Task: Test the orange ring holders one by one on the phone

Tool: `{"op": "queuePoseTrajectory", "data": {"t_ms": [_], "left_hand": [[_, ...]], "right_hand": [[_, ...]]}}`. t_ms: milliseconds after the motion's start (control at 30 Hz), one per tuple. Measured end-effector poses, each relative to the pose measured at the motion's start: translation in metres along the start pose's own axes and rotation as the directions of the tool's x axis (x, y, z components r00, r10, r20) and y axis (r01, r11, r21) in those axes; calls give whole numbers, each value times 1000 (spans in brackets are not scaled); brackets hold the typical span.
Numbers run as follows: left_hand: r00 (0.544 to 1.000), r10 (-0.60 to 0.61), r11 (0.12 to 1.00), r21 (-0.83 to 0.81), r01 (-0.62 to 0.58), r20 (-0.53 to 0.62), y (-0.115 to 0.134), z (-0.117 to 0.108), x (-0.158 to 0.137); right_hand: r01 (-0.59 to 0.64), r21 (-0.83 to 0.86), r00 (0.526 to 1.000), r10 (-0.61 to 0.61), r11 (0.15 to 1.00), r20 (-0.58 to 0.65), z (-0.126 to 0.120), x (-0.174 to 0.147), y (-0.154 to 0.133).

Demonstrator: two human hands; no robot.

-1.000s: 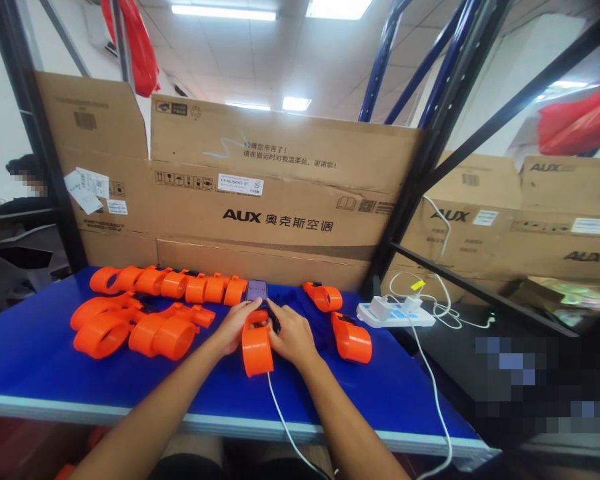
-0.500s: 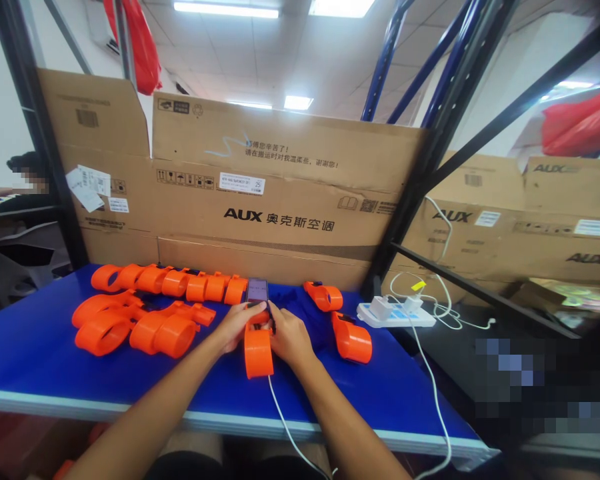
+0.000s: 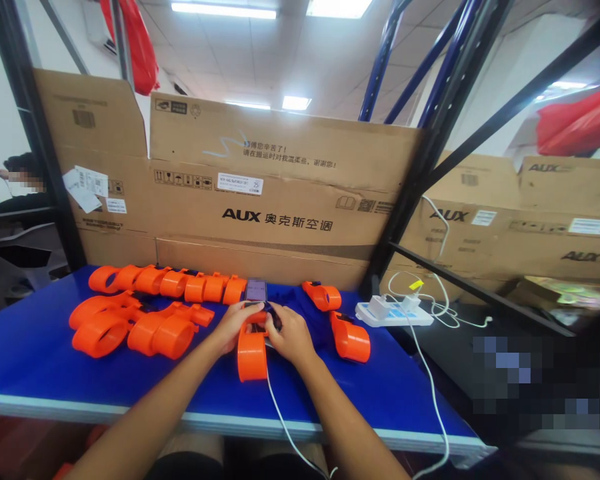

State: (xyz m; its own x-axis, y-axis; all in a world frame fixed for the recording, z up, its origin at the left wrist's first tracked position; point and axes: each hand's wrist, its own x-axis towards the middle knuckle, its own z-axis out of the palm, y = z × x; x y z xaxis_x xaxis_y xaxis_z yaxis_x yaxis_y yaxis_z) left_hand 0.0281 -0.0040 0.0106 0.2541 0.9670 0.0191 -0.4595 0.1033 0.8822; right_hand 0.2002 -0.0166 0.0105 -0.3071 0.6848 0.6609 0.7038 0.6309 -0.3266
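An orange plastic ring-shaped part point(image 3: 253, 357) hangs between my two hands above the front of the blue table point(image 3: 205, 393). My left hand point(image 3: 236, 325) grips its upper end from the left, the thumb lying across the top. From the right, my right hand point(image 3: 291, 333) closes on the same end, its fingers at a small dark piece there that I cannot make out. Just beyond my fingertips lies a phone-like device point(image 3: 257, 289) with a lit screen. A white cable point(image 3: 280, 413) runs from behind the orange part over the table's front edge.
Several more orange ring parts point(image 3: 173, 335) lie in rows on the left; two others, one an orange ring point(image 3: 353, 340), lie on the right. Beside them are a white power strip point(image 3: 395, 312) with plugs and cables, and a black rack post point(image 3: 395, 200). Cardboard point(image 3: 280, 193) walls the back.
The orange part has shifted slightly left and turned a little in my hands. My right thumb and fingers have moved at its top end. The table items keep their places.
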Motion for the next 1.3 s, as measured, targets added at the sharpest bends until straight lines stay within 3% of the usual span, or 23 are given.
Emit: {"op": "queuePoseTrajectory", "data": {"t_ms": [100,167,233,300,400,500,633,767,867,933,1000,1067,1133,1200,1300], "left_hand": [[1000,15,1000,8,-15,-4,2,1,-1],[999,20,1000,1,-20,-26,4,2,-1],[998,24,1000,-12,-25,-52,6,2,-1],[998,27,999,-29,-29,-59,7,2,-1],[999,25,999,-34,-26,-45,6,2,0],[999,26,999,-20,-27,-44,4,1,1],[998,28,1000,-12,-28,-54,2,0,1],[998,28,1000,1,-28,-56,2,0,2],[998,36,999,11,-35,-43,2,0,2],[999,37,999,17,-37,-37,2,1,3],[999,35,999,25,-34,-34,2,1,3],[999,29,999,40,-28,-33,1,1,4],[999,19,998,60,-17,-32,0,1,4],[999,13,997,79,-11,-29,-1,0,4],[999,31,995,99,-28,-27,-3,-2,5]], "right_hand": [[-115,150,991,124,982,-53,0,3,0],[-237,350,954,285,906,-92,1,7,2],[-325,625,882,467,710,-72,-2,11,6],[-325,847,806,592,421,15,-7,15,12],[-262,963,739,656,67,155,-18,19,24],[-253,961,710,653,-116,265,-26,21,34],[-276,943,716,615,-186,331,-29,22,40],[-278,949,736,603,-147,309,-31,21,40],[-286,957,762,593,-50,259,-32,20,40],[-306,948,781,593,87,197,-30,18,39],[-324,889,813,575,323,88,-27,16,35],[-307,740,877,480,599,-25,-23,14,29],[-229,554,951,306,800,-48,-20,12,20],[-114,427,992,123,897,7,-18,11,11],[11,330,995,-43,944,93,-18,9,3]]}}
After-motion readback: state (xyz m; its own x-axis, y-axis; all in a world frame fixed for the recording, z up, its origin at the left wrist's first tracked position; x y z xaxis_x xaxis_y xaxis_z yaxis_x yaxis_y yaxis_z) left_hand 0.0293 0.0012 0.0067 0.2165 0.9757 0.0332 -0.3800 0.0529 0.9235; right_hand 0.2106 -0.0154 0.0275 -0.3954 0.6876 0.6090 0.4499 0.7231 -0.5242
